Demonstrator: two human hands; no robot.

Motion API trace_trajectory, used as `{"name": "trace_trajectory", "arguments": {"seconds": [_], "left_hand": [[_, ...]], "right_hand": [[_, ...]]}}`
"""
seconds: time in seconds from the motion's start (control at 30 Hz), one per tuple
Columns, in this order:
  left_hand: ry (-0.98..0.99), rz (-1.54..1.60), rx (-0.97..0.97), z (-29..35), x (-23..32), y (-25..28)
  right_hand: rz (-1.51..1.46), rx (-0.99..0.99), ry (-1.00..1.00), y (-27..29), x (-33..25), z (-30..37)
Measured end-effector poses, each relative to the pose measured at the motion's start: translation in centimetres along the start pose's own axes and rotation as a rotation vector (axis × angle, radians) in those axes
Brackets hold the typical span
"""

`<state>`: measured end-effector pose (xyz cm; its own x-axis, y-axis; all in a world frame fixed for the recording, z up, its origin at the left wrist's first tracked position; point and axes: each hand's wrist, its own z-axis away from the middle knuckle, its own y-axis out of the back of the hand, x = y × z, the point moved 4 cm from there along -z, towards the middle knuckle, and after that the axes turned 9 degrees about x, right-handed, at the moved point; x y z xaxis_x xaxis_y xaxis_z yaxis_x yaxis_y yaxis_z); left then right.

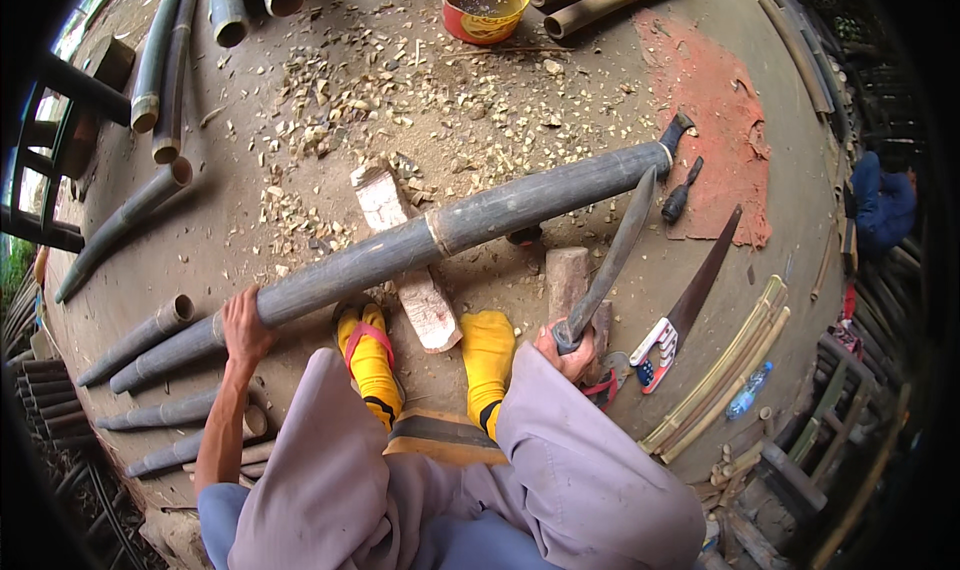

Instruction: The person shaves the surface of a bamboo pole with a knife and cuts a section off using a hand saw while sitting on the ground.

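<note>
A long dark bamboo pole [340,272] slants across in front of me, its far end up to the right. Under its middle lies a pale wooden block [425,310]. My left hand [245,327] is closed over the pole near its lower left part. Low by my right knee, my right hand [572,352] is wrapped round the handle of a machete [618,245]. The blade points up and away, its tip near the pole's right end. A short wooden stump [568,280] stands beside the blade.
A handsaw [695,295] and a dark-handled tool [682,192] lie at the right by a red mat [725,120]. Wood chips [350,100] litter the ground. A bucket of brownish liquid [485,5] stands at the back. More bamboo poles [125,225] lie left; split strips [720,365] lie right.
</note>
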<state>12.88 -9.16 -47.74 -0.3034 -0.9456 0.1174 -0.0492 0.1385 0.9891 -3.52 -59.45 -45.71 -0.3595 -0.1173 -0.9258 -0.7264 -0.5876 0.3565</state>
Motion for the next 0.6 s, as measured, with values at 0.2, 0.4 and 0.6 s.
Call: {"name": "trace_trajectory", "arguments": {"seconds": [0.2,0.4,0.6], "left_hand": [[0.097,0.134,-0.31,-3.2,2.8,0.5],[-0.022,0.385,-0.318,-13.5,16.9,0.5],[-0.069,0.289,-0.24,-18.5,28.8,-0.7]], "right_hand": [[0.086,-0.04,0.065,0.9,0.3,-1.5],[0.108,0.007,0.101,1.4,0.3,-3.3],[-0.054,-0.005,0.034,-0.5,-0.6,-2.4]]}}
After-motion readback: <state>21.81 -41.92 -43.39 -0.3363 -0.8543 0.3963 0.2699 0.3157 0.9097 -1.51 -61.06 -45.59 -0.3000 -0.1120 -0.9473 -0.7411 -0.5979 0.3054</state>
